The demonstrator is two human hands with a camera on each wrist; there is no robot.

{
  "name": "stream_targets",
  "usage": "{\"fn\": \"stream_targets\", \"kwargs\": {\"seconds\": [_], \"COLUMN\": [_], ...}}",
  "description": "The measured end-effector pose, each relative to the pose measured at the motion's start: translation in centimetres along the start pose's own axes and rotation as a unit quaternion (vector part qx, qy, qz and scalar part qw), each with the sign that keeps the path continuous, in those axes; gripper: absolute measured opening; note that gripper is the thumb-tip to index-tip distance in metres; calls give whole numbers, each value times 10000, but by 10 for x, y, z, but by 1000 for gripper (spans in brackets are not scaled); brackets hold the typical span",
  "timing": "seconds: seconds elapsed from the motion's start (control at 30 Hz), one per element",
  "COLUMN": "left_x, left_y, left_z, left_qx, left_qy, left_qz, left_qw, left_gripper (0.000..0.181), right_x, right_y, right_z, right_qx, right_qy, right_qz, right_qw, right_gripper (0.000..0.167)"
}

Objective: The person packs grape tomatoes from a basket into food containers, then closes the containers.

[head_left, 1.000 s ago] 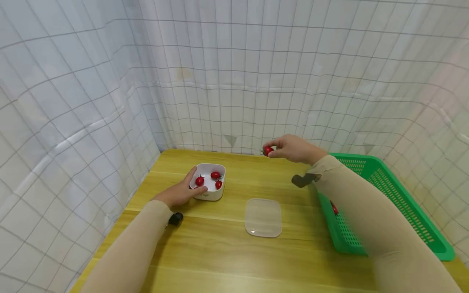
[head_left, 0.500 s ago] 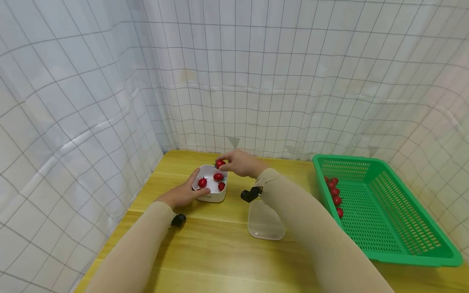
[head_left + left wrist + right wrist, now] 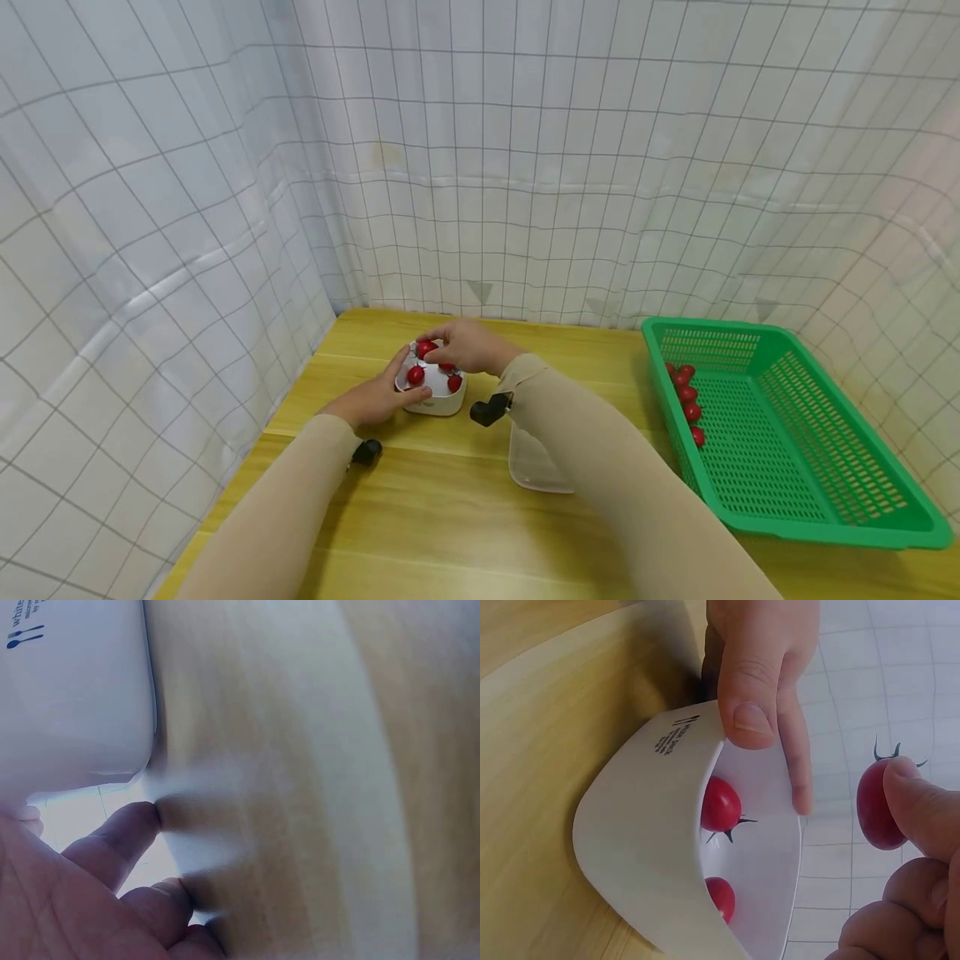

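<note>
A white square container (image 3: 437, 406) with a few red tomatoes in it stands on the table. My left hand (image 3: 372, 398) grips its left side, thumb over the near rim and fingers along the far left; the left wrist view shows the palm (image 3: 67, 900) beside the container wall (image 3: 75, 705). Above the container's far part, my right hand (image 3: 474, 347) pinches a tomato (image 3: 426, 349) with a green stem. In the right wrist view that tomato (image 3: 879, 802) is held by the thumb, outside the rim, while tomatoes (image 3: 721, 805) lie inside the container (image 3: 645, 817).
A green basket (image 3: 825, 537) with several tomatoes (image 3: 691, 412) along its left side stands at the right. A translucent lid (image 3: 536, 467) lies on the wooden table (image 3: 420, 517), partly under my right forearm. A white gridded curtain (image 3: 525, 192) hangs behind the table.
My right hand has moved left from near the basket to the container, carrying the pinched tomato, and is now lower over it. My left hand keeps its hold on the container.
</note>
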State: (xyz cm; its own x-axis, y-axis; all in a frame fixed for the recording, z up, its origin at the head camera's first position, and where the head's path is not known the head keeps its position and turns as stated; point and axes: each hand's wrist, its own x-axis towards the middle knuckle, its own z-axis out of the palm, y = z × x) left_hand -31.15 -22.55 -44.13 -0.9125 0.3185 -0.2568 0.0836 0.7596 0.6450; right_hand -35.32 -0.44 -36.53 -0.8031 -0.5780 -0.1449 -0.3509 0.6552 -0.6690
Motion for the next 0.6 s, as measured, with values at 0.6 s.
{"fn": "stream_targets", "kwargs": {"seconds": [0.6], "left_x": [0], "left_y": [-2], "left_z": [0], "left_qx": [-13], "left_qy": [-1], "left_qz": [100], "left_qw": [9999], "left_gripper": [109], "right_x": [-5], "right_y": [-10], "right_z": [-3], "right_qx": [10], "right_qy": [-70], "right_qz": [-289], "right_qw": [9996], "right_gripper": [46]}}
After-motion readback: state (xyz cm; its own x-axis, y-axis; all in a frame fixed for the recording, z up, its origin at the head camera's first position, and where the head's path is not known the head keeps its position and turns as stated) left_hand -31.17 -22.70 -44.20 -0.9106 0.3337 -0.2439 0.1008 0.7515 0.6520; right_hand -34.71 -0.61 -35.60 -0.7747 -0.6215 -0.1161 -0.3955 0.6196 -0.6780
